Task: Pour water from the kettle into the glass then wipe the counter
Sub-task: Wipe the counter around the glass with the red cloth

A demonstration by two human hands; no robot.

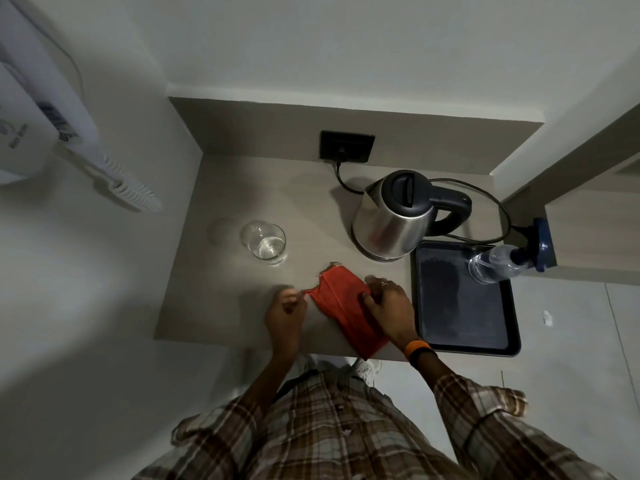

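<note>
A grey-brown laminate worktop [221, 306] carries all items. At 12 o'clock from the hands, a stainless-steel electric kettle with a black lid and handle [394, 221] stands upright, its black cord [341, 176] running to a dark wall socket [347, 146]. At 3 o'clock lies a black rectangular tray [460, 306] with a clear plastic bottle with a blue cap [498, 263] leaning at its far right corner. A short clear drinking glass [265, 242], seemingly part-filled with water, stands at 11 o'clock, well apart from the kettle. A red folded cloth [346, 303] lies flat near the worktop's front edge, between both hands. The left hand [285, 308] pinches the cloth's left corner in a narrow grip. The right hand [389, 303] presses on the cloth's right edge, fingers curled over it.
</note>
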